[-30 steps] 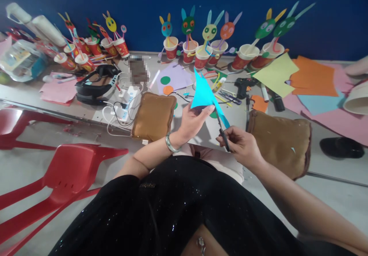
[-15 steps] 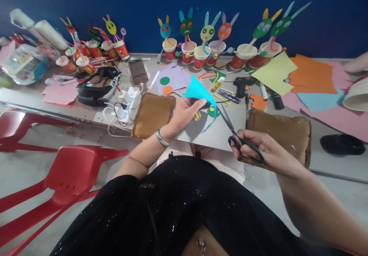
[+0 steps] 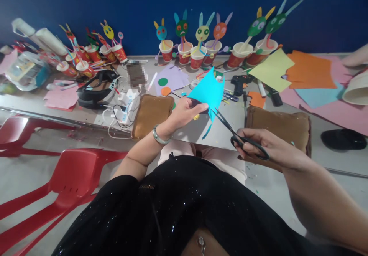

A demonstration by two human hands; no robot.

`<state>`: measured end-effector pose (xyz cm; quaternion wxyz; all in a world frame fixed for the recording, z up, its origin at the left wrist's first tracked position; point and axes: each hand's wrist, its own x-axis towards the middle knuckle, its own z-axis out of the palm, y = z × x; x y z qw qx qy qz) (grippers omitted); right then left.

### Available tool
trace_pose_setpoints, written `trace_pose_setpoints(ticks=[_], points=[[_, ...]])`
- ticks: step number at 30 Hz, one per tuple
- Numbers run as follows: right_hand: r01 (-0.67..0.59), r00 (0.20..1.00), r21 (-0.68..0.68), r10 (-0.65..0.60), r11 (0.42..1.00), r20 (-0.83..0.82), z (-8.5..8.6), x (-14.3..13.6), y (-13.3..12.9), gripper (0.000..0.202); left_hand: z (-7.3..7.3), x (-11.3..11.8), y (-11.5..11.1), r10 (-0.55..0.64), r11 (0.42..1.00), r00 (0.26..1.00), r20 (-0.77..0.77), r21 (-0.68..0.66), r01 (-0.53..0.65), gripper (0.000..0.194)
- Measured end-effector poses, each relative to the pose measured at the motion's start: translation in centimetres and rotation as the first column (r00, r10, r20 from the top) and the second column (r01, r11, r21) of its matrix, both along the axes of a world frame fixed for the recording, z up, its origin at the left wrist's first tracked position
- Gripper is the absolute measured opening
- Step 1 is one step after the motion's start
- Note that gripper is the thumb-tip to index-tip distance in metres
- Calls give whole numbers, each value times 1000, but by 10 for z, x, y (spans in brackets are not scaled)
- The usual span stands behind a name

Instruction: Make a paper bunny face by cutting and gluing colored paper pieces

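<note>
Gripping blue paper (image 3: 205, 89) in left hand (image 3: 184, 114), scissors (image 3: 235, 136) in right hand (image 3: 274, 144). Could easily cut astray, owing to limp, unsupported paper.

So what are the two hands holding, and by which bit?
The left hand holds the blue paper by its near edge, and the right hand holds the scissors by the handles.

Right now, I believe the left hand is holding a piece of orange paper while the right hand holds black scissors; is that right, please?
Not quite: the paper in the left hand is bright blue, not orange, as the head view shows; the right hand does hold black scissors.
</note>
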<state>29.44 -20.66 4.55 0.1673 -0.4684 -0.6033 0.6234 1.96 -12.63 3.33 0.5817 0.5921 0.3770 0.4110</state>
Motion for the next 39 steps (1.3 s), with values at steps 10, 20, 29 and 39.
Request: trace_pose_setpoints(ticks=[10, 20, 29, 39], points=[[-38, 997, -75, 33, 996, -75, -8, -2, 1, 70, -20, 9, 4, 50, 992, 996, 76, -120, -40, 44], [127, 984, -56, -133, 990, -117, -26, -26, -15, 63, -42, 33, -2, 281, 948, 886, 368, -252, -195, 45], [430, 894, 68, -415, 900, -168, -44, -74, -26, 54, -25, 56, -18, 431, 890, 737, 521, -380, -252, 49], [520, 833, 110, -474, 847, -286, -54, -92, -17, 60, -36, 63, -20, 427, 898, 753, 501, -331, -289, 54]])
